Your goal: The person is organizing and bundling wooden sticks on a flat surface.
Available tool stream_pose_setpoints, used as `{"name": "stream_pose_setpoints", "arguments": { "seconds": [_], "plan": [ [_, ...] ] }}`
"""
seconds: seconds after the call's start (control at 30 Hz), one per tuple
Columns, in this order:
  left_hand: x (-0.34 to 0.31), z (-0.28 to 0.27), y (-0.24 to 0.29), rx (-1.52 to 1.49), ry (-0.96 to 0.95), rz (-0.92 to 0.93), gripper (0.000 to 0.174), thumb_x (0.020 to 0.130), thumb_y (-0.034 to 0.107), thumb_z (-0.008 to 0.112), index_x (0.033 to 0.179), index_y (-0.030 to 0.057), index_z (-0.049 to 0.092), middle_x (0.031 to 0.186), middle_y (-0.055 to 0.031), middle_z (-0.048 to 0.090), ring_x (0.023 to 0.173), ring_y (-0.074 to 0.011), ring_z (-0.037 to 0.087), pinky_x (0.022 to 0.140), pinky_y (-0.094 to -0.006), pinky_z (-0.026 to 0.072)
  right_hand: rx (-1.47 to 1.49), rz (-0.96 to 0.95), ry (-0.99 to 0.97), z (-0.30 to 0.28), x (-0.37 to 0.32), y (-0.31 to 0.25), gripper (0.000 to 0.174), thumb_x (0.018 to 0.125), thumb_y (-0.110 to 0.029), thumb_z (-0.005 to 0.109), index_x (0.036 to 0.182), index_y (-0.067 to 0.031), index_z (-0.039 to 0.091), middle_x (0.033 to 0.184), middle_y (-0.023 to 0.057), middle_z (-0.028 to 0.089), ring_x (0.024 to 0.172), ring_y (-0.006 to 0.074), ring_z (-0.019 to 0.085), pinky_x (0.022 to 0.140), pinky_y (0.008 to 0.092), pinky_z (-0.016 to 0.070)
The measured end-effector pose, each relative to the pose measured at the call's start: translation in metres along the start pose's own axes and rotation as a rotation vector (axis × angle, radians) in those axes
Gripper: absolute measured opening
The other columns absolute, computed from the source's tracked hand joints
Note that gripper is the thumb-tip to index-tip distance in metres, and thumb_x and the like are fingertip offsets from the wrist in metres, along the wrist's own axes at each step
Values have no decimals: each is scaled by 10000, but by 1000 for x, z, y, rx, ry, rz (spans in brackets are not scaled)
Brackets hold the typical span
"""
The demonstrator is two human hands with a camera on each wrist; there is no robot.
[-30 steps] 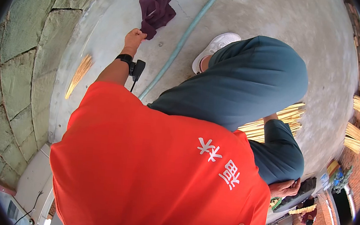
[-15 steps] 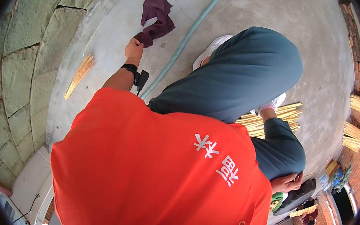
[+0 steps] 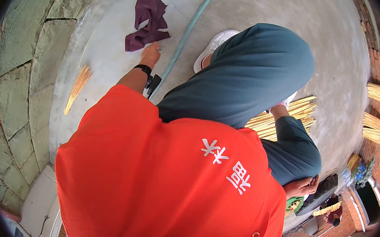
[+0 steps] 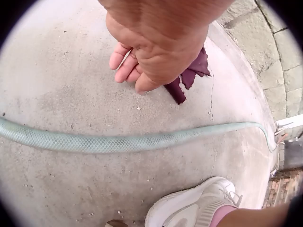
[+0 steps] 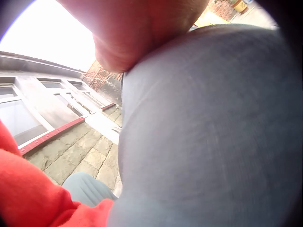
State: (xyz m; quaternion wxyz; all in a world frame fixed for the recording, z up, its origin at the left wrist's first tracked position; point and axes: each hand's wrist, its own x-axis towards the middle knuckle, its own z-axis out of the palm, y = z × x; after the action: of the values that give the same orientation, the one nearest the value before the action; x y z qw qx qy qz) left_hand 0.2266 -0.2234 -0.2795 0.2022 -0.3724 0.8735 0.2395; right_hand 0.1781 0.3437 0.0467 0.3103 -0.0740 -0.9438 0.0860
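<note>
A torn purple cloth (image 3: 149, 23) lies on the concrete floor at the upper left of the head view. My left hand (image 3: 151, 53) is beside its lower edge. In the left wrist view the fingers of this hand (image 4: 154, 45) hang relaxed and apart, and part of the cloth (image 4: 191, 73) shows beyond the thumb; whether they touch is hidden. On the bent knee in dark trousers rests my right hand (image 3: 301, 187), its fingers loosely bent. The right wrist view has only part of that hand (image 5: 137, 33) against the trousers (image 5: 203, 127).
A green hose (image 3: 186, 36) crosses the floor between the cloth and a white shoe (image 3: 218, 41). Pale stalks (image 3: 302, 112) lie beside the legs, and a small bundle (image 3: 78, 89) lies near the stone wall (image 3: 16, 97). Another person (image 3: 334, 213) is at the far right.
The left hand has come back toward the body and turned, drawing the cloth's lower end with it; that end now spreads out to the left. The right hand stays on the knee.
</note>
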Motion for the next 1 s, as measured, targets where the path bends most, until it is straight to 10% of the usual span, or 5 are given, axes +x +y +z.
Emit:
{"name": "stream_pose_setpoints", "arguments": {
  "seconds": [0.43,0.63,0.77,1.0],
  "plan": [
    [35,23,3,246,83,99,174,730,193,534,857,80,569,836,-175,608,840,-350,576,715,-432,455,5,104,-39,-2,-2,-4,276,872,-101,427,1122,3,483,1040,138,439,904,224,474,811,329,393],
    [26,6,27,-221,121,129,238,701,251,554,799,37,521,775,-178,611,759,-352,588,707,-430,451,120,63,-64,-1,2,-16,272,876,-95,432,1122,11,480,1071,141,424,923,216,484,816,324,399],
    [-5,-33,73,-840,-94,63,184,810,197,533,720,44,482,607,-54,559,479,-111,543,427,-225,415,163,36,-21,1,6,-33,247,849,-52,452,1082,5,506,1052,138,451,953,227,465,829,320,383],
    [-50,-153,161,-1124,-90,611,172,828,63,530,695,69,422,735,-81,586,634,-120,545,624,-250,459,184,5,-55,-6,18,-45,252,779,-28,524,1030,-16,528,1005,126,463,921,227,456,821,315,377]
  ]
}}
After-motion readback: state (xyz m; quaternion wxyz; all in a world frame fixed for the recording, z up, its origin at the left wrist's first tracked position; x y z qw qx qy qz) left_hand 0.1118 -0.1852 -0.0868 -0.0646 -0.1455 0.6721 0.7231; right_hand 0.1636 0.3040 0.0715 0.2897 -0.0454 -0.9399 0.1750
